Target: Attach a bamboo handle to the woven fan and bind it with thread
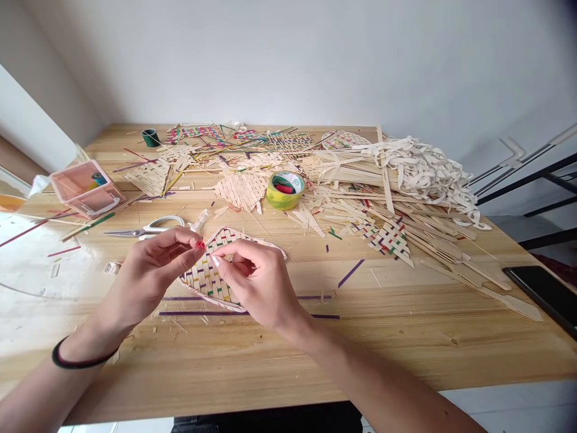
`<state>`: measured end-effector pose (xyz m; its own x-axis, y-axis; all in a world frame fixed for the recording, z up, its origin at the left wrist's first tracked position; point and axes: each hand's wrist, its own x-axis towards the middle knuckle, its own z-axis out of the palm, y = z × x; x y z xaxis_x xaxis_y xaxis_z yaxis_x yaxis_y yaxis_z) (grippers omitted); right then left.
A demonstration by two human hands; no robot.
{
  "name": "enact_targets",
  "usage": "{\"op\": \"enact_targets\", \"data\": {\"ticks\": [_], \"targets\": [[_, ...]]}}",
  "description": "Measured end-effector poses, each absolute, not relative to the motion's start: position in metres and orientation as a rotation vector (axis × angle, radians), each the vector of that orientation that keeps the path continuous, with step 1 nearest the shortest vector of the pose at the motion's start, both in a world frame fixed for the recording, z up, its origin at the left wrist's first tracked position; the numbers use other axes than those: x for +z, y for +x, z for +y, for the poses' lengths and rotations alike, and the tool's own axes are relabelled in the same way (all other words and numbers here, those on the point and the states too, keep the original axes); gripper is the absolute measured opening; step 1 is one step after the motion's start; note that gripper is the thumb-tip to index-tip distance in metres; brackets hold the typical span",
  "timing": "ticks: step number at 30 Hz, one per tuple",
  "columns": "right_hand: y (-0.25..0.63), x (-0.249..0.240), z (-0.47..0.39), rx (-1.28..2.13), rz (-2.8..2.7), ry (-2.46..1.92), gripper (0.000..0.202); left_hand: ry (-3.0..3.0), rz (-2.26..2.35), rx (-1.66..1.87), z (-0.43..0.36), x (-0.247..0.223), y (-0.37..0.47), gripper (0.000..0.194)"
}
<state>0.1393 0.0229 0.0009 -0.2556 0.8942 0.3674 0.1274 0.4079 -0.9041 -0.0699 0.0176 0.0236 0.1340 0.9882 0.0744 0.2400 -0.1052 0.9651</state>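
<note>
Over a woven bamboo panel (211,278) with a bound pale rim, my two hands meet close together. Between the thumb and fingertips of my left hand (151,267) is a small red bundle (201,245) that looks like thread. My right hand (261,276) is closed in a pinch just to its right; whatever lies in that pinch is too thin to make out. The panel rests on the table beneath, its slats coloured purple, green and yellow, and the right hand hides part of it. Scissors (148,228) with white handles lie just beyond my left hand.
A roll of yellow-green tape (285,191) stands mid-table. Behind it are loose bamboo strips and woven pieces (241,189). At left sits a pink clear box (88,187); a dark green spool (150,138) is farther back. White ribbon (433,174) and a phone (547,297) are at right.
</note>
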Motion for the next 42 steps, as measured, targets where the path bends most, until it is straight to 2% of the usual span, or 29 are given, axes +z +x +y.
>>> {"op": "enact_targets", "data": {"ticks": [8, 11, 17, 26, 31, 34, 42], "targets": [[0.146, 0.003, 0.030, 1.039, -1.728, -0.866, 0.020, 1.801, 1.217, 0.887, 0.018, 0.023, -0.073, 0.015], [0.147, 0.003, 0.032, 1.093, -1.759, -0.864, 0.011, 1.846, 1.236, 0.807, 0.018, 0.021, -0.073, 0.019], [0.148, 0.004, 0.034, 1.076, -1.768, -0.906, 0.008, 1.829, 1.261, 0.719, 0.018, 0.019, -0.071, 0.030], [0.149, 0.005, 0.035, 0.959, -1.829, -0.863, 0.012, 1.634, 1.212, 0.676, 0.018, 0.018, -0.071, 0.047], [0.149, 0.003, 0.035, 1.255, -1.709, -0.849, 0.005, 1.570, 1.165, 0.699, 0.018, 0.014, -0.071, 0.048], [0.150, 0.001, 0.037, 1.435, -1.600, -0.826, 0.009, 1.543, 1.106, 0.738, 0.018, 0.015, -0.071, 0.046], [0.150, 0.002, 0.041, 1.542, -1.573, -0.814, 0.017, 1.524, 1.065, 0.763, 0.020, 0.016, -0.073, 0.043]]}}
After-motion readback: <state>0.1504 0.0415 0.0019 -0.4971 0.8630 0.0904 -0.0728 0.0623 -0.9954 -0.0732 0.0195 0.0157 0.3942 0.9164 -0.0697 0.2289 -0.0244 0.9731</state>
